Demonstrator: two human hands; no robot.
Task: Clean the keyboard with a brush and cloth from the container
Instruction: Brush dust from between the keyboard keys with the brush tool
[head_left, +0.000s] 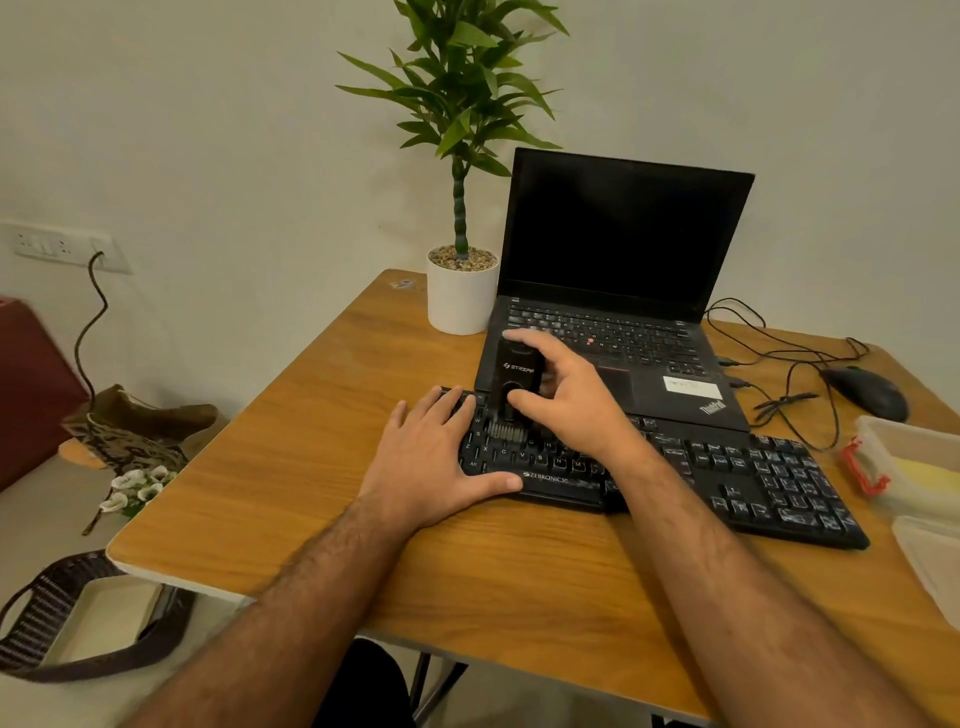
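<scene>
I see bare counter (322, 467) open at 9 o'clock of the keyboard (727, 467); laptop (623, 291) blocks 12, container (904, 457) blocks 3.

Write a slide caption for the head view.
Right hand sweeps a brush over the keyboard while the left hand steadies it.

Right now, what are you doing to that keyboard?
A person is brushing the black keyboard on the wooden table. The right hand grips a black brush upright, its bristles down on the keys near the left end. The left hand lies flat on that end. The open container sits at the right, with something yellow inside, maybe the cloth.
</scene>
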